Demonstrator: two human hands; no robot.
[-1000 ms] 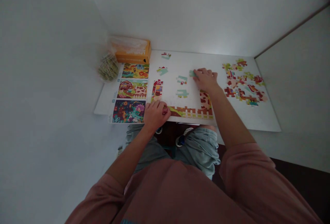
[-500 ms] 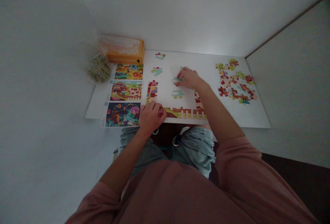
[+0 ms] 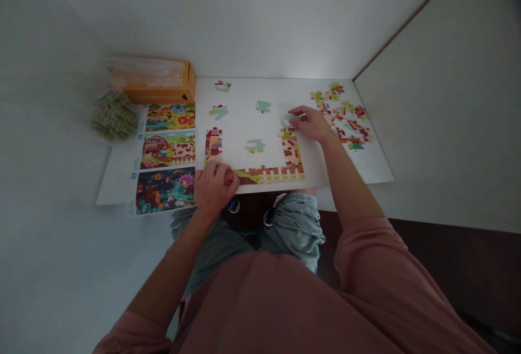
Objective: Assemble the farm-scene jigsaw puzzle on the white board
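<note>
My right hand point(image 3: 311, 122) pinches a pale blue puzzle piece point(image 3: 290, 120) at the top of the assembled right border point(image 3: 291, 150), which shows a brown-and-white cow pattern. Curled over the lower left corner of the border is my left hand point(image 3: 215, 184), with a reddish puzzle piece point(image 3: 229, 178) partly showing between thumb and fingers. The bottom border point(image 3: 271, 175) has a white fence, and the left border point(image 3: 214, 145) a red barn. Inside the frame lies a loose pale blue piece point(image 3: 255, 146); another blue piece point(image 3: 263, 106) is farther back.
Several loose pieces point(image 3: 352, 120) are heaped at the right of the white table point(image 3: 317, 164). Two barn-roof pieces, one red-topped point(image 3: 218, 112), lie back left. Picture cards point(image 3: 169, 145), a yellow box point(image 3: 158, 90) and a plastic bag of pieces point(image 3: 115, 116) stand at left.
My right hand has moved from the middle to the top of the right border, carrying the pale blue piece. My left hand stays at the lower left corner. The view has shifted right.
</note>
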